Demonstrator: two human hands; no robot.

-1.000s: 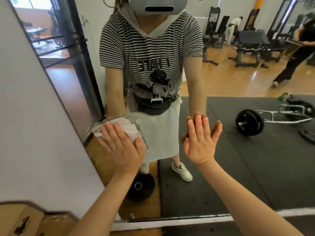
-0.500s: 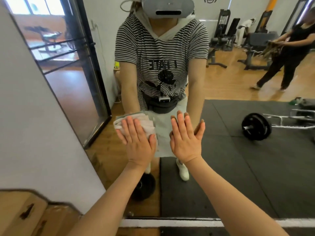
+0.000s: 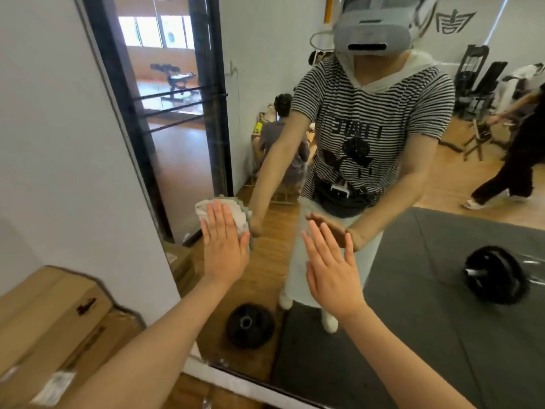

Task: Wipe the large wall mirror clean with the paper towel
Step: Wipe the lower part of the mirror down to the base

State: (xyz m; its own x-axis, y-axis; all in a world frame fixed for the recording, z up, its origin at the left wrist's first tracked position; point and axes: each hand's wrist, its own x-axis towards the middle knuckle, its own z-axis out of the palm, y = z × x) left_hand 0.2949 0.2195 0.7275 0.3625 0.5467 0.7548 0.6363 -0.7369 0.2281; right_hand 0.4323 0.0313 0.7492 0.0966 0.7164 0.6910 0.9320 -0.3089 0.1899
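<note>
The large wall mirror [image 3: 413,290] fills most of the head view and reflects a gym and my own body. My left hand [image 3: 225,243] lies flat, fingers straight, pressing a folded white paper towel [image 3: 206,208] against the glass near the mirror's left edge. The towel sticks out above and to the right of my fingers. My right hand [image 3: 331,268] is open with straight fingers, held up at the glass to the right of the left hand; it holds nothing. Whether its fingertips touch the mirror is unclear.
A white wall [image 3: 59,143] borders the mirror on the left. Cardboard boxes [image 3: 50,329] stand at the lower left by the wall. The mirror's bottom edge [image 3: 250,379] runs near the floor. Reflections show weight plates, black mats and people in the gym.
My left hand has slid the paper towel leftward and slightly up, toward the mirror's left edge. My right hand stayed open beside it. My head turned, shifting the view left.
</note>
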